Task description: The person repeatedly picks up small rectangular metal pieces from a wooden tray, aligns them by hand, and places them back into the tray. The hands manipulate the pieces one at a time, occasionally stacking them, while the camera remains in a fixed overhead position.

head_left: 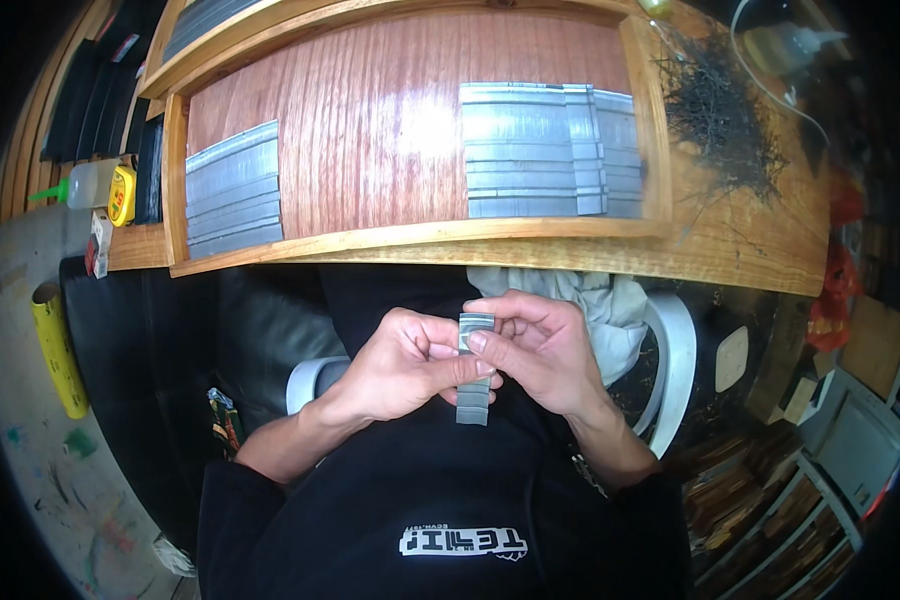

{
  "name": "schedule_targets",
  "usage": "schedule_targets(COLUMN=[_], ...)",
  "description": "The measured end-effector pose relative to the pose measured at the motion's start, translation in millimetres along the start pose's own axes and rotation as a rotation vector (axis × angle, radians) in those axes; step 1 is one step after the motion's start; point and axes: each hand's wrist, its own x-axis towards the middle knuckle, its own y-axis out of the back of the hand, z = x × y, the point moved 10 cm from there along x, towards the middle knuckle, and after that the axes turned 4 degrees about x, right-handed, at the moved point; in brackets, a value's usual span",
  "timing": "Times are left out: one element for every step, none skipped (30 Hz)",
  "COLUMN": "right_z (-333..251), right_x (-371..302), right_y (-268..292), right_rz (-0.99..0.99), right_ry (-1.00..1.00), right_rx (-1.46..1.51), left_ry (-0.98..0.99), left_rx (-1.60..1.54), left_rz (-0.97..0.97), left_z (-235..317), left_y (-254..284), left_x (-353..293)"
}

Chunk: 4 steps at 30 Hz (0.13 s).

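Both hands meet in front of my chest, below the table's front edge. My left hand (402, 368) is closed, its thumb and fingers pinching a narrow grey segmented strip (473, 405) from the left side. From the right, my right hand (540, 350) grips the same strip near its upper end, thumb laid across its face. The strip stands lengthwise between them, with its lower segments hanging past the fingers. It looks like a stack of overlapping flat grey pieces; its middle is hidden by the thumbs.
A wooden tray (390, 232) lies on the table, with grey strips in rows at its left (233, 190) and right (530, 150). Right of it sits a pile of thin dark wires (725, 115). A yellow tape measure (122, 195) and squeeze bottle (90, 186) stand left.
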Motion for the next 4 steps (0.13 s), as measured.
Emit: schedule_targets(right_z=[-0.5,-1.0,-1.7,-1.3], right_x=[-0.8,-1.5,-2.1,-2.4], right_y=[0.7,1.3,1.7,1.4], right_rz=[0.002,0.005,0.006,0.005], right_ry=[0.007,0.015,0.023,0.021], right_rx=[0.002,0.003,0.005,0.005], left_ry=[-0.005,-0.010,-0.015,-0.021], left_rx=[0.000,0.001,-0.007,-0.014], left_rz=[0.004,0.009,0.009,0.010], left_z=[0.7,0.9,-0.1,-2.2], left_y=[-0.5,-0.7,-0.7,-0.2], left_x=[-0.8,-1.5,-2.0,-2.1])
